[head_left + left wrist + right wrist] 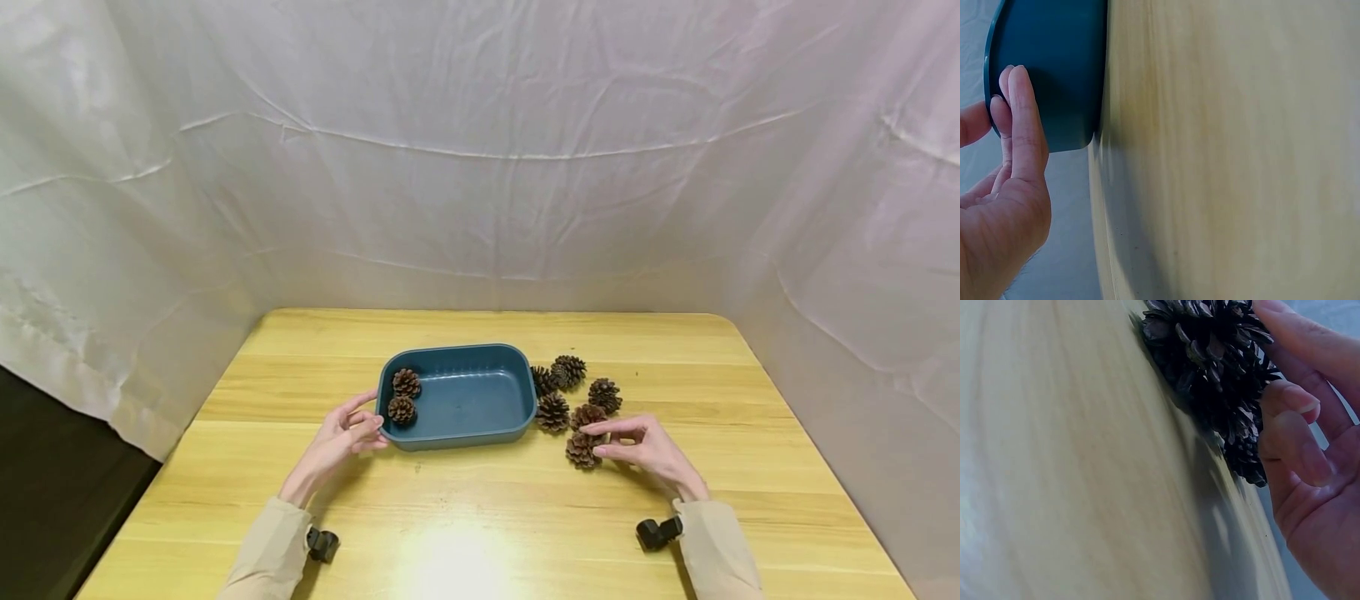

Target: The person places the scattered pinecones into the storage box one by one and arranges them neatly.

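A dark teal plastic tub (457,440) sits on the table with two pine cones (402,409) inside, at its left end. My left hand (339,442) holds the tub's left end. In the left wrist view, the thumb (972,123) lies at the rim and the other fingers (1025,119) against the outer wall. To the right of the tub lies a group of several brown pine cones (553,413). My right hand (645,448) pinches the nearest pine cone (581,452) between thumb and forefinger. This cone appears to be on the table, against another cone (587,416).
A light wooden table (465,492) bears everything. Pale cloth (487,208) hangs behind it and along both sides. A dark area (60,483) shows beyond the left edge. Each wrist carries a small black device (322,544).
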Tool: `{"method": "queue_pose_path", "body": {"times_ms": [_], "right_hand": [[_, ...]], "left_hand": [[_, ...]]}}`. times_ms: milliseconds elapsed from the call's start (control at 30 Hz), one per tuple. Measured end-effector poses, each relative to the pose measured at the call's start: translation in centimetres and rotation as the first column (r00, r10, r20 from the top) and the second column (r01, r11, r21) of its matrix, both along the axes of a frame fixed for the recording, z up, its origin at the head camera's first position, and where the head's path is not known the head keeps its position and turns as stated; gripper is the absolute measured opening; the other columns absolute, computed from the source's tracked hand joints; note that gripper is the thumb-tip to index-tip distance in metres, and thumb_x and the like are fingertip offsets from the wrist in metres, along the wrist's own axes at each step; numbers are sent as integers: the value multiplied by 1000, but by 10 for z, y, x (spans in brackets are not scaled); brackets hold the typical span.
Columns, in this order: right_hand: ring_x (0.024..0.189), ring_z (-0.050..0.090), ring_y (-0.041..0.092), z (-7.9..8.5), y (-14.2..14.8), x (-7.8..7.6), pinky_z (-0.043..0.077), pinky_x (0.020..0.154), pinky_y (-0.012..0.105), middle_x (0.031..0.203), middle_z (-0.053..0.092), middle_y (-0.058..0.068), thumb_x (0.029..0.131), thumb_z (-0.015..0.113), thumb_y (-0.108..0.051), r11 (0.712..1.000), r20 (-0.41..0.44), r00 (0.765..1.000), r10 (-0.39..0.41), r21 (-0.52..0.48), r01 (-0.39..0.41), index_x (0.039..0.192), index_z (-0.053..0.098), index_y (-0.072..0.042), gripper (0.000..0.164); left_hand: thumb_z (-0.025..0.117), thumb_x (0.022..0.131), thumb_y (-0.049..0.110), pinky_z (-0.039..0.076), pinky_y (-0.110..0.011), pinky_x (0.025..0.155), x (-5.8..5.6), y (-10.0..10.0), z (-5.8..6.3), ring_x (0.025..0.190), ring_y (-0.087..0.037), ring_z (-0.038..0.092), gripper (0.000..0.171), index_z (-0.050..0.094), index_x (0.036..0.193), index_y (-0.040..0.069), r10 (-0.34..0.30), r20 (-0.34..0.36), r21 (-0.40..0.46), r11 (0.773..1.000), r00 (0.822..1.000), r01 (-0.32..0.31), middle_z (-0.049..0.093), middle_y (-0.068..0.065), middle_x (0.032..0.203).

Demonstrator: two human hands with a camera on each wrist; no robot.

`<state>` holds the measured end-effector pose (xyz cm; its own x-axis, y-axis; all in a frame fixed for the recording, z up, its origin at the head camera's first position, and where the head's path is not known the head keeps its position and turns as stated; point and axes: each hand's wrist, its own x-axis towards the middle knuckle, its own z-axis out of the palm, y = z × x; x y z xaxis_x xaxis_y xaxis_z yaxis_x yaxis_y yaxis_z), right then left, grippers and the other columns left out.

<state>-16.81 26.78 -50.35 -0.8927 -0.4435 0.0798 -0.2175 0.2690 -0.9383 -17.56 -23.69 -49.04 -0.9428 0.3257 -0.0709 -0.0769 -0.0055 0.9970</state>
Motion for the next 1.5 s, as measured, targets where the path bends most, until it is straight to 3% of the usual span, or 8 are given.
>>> {"method": "queue_pose_path", "body": {"times_ms": [367, 700, 767, 967, 1133, 1267, 1500], "right_hand": [[58, 60, 25, 2, 2, 2, 56, 49, 26, 109, 74, 20, 87, 75, -8, 999, -32, 999, -31, 34, 32, 118, 70, 3, 33], [61, 59, 18, -1, 8, 1, 54, 45, 27, 107, 73, 13, 85, 75, -3, 999, -79, 997, -21, 24, 23, 113, 70, 4, 29], [67, 60, 15, -2, 8, 1, 56, 51, 24, 109, 72, 13, 85, 76, -4, 999, -80, 996, -29, 29, 32, 114, 70, 3, 30], [92, 64, 9, -2, 6, 3, 56, 88, 17, 119, 69, 20, 85, 78, -8, 996, -74, 996, -59, 66, 63, 117, 69, 2, 35], [92, 63, 6, -2, 8, 4, 55, 90, 13, 122, 65, 24, 84, 79, -10, 993, -63, 996, -64, 93, 70, 121, 68, 2, 41], [102, 63, 1, -2, 9, 5, 49, 98, 7, 123, 65, 23, 84, 79, -13, 991, -62, 996, -60, 117, 67, 118, 70, 0, 37], [101, 63, 2, -2, 8, 6, 50, 98, 8, 121, 66, 20, 84, 79, -14, 989, -49, 996, -75, 127, 81, 115, 71, -2, 34]], "left_hand": [[54, 101, 4, 66, -36, 87, -1, 0, 1, 82, -14, 73, 68, 17, 157, -8, -7, 6, 1, 1000, 1000, 7, 68, -3, 98], [55, 101, 4, 66, -36, 86, -1, 1, 1, 82, -13, 72, 67, 18, 157, -7, 2, 8, 0, 1000, 1000, -2, 68, -3, 97], [55, 101, 4, 66, -35, 86, -1, 1, 1, 82, -13, 72, 67, 18, 157, -7, 2, 9, 2, 1000, 1000, -2, 68, -2, 97], [54, 101, 4, 66, -35, 87, -1, 0, 0, 82, -13, 72, 68, 17, 157, -6, -3, 13, 11, 1000, 1000, 3, 68, 0, 96], [54, 101, 4, 66, -36, 87, -1, 0, 0, 83, -15, 73, 68, 17, 157, -7, -8, 8, 17, 1000, 1000, 8, 68, 0, 96], [54, 101, 4, 66, -36, 87, -1, -1, -1, 83, -15, 73, 68, 17, 157, -7, -7, 7, 20, 1000, 1000, 7, 68, -1, 97], [54, 102, 5, 66, -35, 87, -2, 0, 0, 83, -13, 73, 68, 17, 157, -7, -4, 12, 11, 1000, 1000, 3, 69, 0, 97]]}}
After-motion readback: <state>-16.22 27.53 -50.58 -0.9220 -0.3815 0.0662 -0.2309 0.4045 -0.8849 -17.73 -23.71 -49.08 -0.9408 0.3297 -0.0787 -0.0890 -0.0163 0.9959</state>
